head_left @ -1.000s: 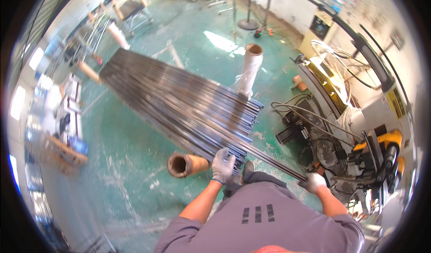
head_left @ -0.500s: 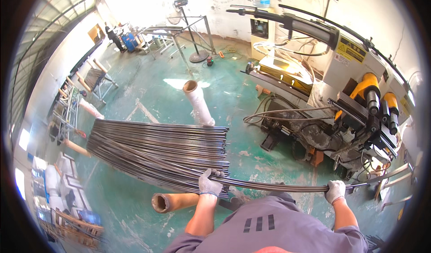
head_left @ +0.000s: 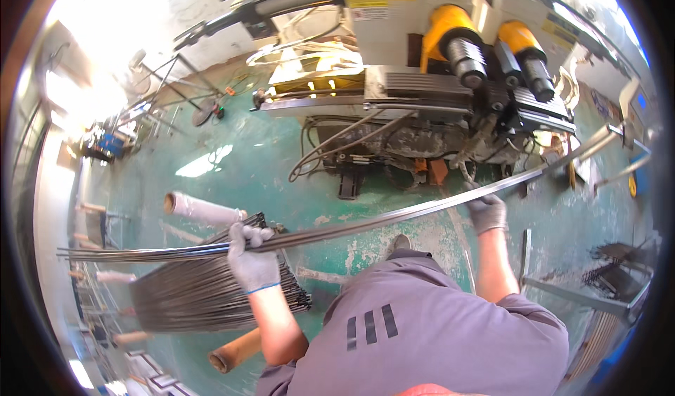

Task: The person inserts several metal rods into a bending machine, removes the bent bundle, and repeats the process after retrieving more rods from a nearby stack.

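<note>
A bundle of long, thin metal tubes [head_left: 380, 223] spans the view in front of my body, bowed by the lens. Around its left part closes my left hand [head_left: 252, 259], in a pale knitted glove. Farther along, my right hand [head_left: 486, 213], gloved too, grips the same bundle from the near side and below. Beneath my left hand and the bundle, a wide pile of similar metal tubes [head_left: 204, 294] lies low. A plastic-wrapped cardboard core [head_left: 204, 207] shows at the pile's far side, a brown cardboard core [head_left: 235, 350] at its near side.
A large machine [head_left: 394, 37] with yellow-capped cylinders [head_left: 453, 34] and hanging cables stands ahead. At the right is a metal frame [head_left: 576, 294], with a rack bar [head_left: 598, 139] beyond my right hand. A stand fan's base [head_left: 204, 112] is at the far left.
The view has turned right toward the machine. Both hands have lifted the tube bundle off the pile and swung it rightward; its left end now hangs clear above the pile.
</note>
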A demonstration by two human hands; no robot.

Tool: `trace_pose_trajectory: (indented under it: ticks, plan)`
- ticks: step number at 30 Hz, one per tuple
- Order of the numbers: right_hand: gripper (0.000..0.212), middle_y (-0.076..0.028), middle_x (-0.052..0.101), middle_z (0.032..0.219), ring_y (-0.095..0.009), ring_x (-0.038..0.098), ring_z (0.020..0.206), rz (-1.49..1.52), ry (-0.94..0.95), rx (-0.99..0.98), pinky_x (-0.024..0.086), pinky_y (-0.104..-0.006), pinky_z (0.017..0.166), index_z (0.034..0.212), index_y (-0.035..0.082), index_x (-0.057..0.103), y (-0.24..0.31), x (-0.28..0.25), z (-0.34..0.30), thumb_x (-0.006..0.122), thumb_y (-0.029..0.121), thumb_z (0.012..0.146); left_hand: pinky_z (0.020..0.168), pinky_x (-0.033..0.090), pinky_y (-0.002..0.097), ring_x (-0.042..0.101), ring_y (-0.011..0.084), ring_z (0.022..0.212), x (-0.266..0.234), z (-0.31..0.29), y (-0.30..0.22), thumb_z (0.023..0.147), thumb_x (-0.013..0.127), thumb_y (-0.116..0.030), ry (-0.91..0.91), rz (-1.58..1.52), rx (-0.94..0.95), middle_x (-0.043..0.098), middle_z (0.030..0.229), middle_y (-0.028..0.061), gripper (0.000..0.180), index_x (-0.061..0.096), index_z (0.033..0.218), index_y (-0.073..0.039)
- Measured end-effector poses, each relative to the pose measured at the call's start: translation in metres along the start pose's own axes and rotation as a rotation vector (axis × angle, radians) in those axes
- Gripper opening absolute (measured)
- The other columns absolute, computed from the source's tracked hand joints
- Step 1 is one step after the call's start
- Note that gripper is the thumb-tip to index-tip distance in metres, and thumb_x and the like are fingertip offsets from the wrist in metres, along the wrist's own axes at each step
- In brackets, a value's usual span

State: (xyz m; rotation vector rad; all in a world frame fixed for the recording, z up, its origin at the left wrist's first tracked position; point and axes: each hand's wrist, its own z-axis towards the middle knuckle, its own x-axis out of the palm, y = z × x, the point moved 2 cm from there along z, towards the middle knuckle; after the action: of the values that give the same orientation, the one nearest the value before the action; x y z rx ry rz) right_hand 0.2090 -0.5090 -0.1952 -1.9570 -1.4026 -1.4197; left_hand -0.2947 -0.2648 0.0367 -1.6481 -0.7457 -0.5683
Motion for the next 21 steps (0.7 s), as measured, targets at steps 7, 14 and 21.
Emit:
trace_pose_trajectory:
  ticks: [7, 14, 21]
  plan:
    - [0.020, -0.011, 0.068, 0.107, -0.028, 0.070, 0.099, 0.060, -0.215, -0.131, 0.059, -0.0578, 0.099, 0.124, 0.005, 0.056, -0.026, 0.103, 0.012, 0.055, 0.000, 0.104, 0.114, 0.043, 0.0534, 0.065, 0.0254, 0.089, 0.101, 0.021, 0.090, 0.101, 0.069, -0.020, 0.221, 0.018, -0.336, 0.068, 0.089, 0.0051, 0.014, 0.069, 0.107, -0.007]
    - [0.026, -0.018, 0.075, 0.110, -0.031, 0.073, 0.097, -0.103, -0.300, -0.494, 0.063, -0.0423, 0.088, 0.118, -0.005, 0.065, 0.060, 0.111, 0.024, 0.073, 0.011, 0.100, 0.116, 0.042, 0.0540, 0.067, 0.0327, 0.103, 0.128, 0.112, 0.069, 0.095, 0.069, -0.013, 0.440, -0.024, -0.307, 0.071, 0.101, 0.0139, 0.022, 0.067, 0.112, 0.000]
    - [0.027, -0.012, 0.076, 0.093, -0.025, 0.071, 0.080, -0.113, -0.487, -0.678, 0.061, -0.0386, 0.070, 0.106, 0.001, 0.071, 0.076, 0.144, 0.063, 0.082, 0.022, 0.095, 0.113, 0.047, 0.0531, 0.066, 0.0334, 0.104, 0.115, 0.211, 0.100, 0.100, 0.066, -0.015, 0.384, -0.015, -0.348, 0.070, 0.103, 0.0168, 0.018, 0.066, 0.108, 0.001]
